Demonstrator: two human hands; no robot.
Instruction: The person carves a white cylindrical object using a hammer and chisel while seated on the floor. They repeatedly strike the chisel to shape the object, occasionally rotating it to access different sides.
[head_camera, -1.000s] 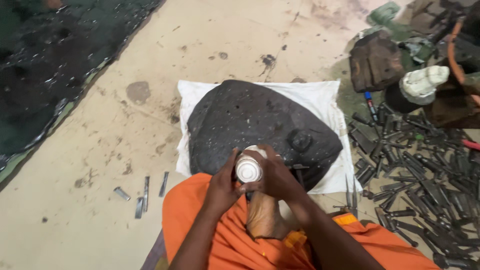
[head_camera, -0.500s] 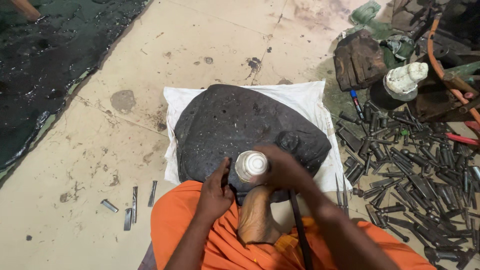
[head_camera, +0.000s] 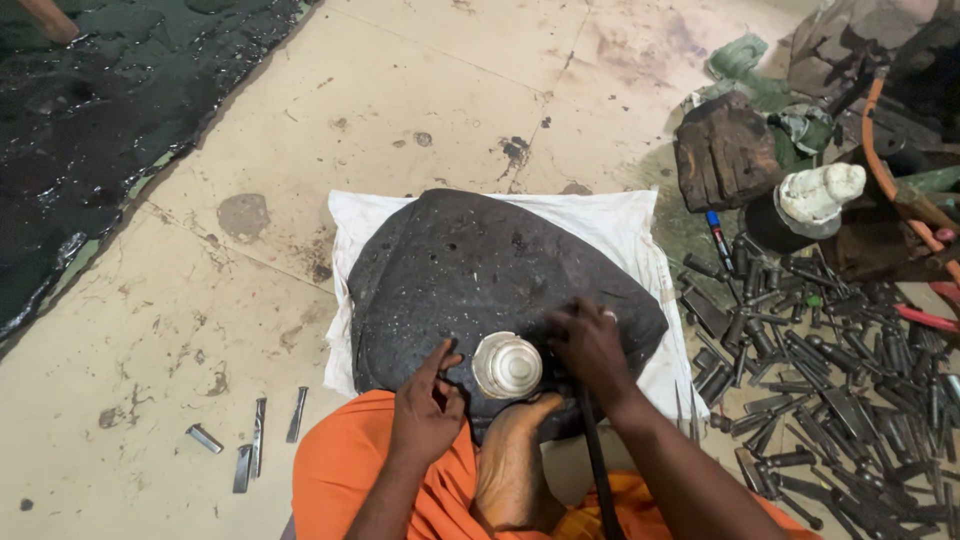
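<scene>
Left hand (head_camera: 425, 408) rests on the near edge of the dark mound (head_camera: 480, 280), fingers loosely open and extended, thumb up, fingertips just left of the metal piece (head_camera: 507, 365); gripping nothing. Right hand (head_camera: 590, 345) lies knuckles-up on the mound just right of the piece, fingers curled down onto the surface; can't tell if it pinches anything. A thin dark rod (head_camera: 597, 460) runs from under that hand toward the lap. Piece: small, round, pale silvery, domed, with concentric stepped rings and a raised centre, shiny against the matte black. It sits on the mound's near edge, between the two hands, just above a bare foot (head_camera: 512, 465). Mound: broad, lumpy, black, pitted and flecked with pale specks, lying on a white cloth (head_camera: 620, 220) spread on the stained concrete floor (head_camera: 400, 90). Orange garment (head_camera: 335, 470) covers the lap. Left of the cloth's near corner, a few short metal punches (head_camera: 255, 445) lie apart on the floor. Right of the cloth, a dense pile of dark steel tools (head_camera: 830, 370) reaches the frame's right edge. Beyond it: a rough wood block (head_camera: 725, 155), a white lump (head_camera: 820, 195) on a dark base, an orange hose (head_camera: 885, 170). Wet black patch (head_camera: 100, 110) fills the far left corner of the floor.
</scene>
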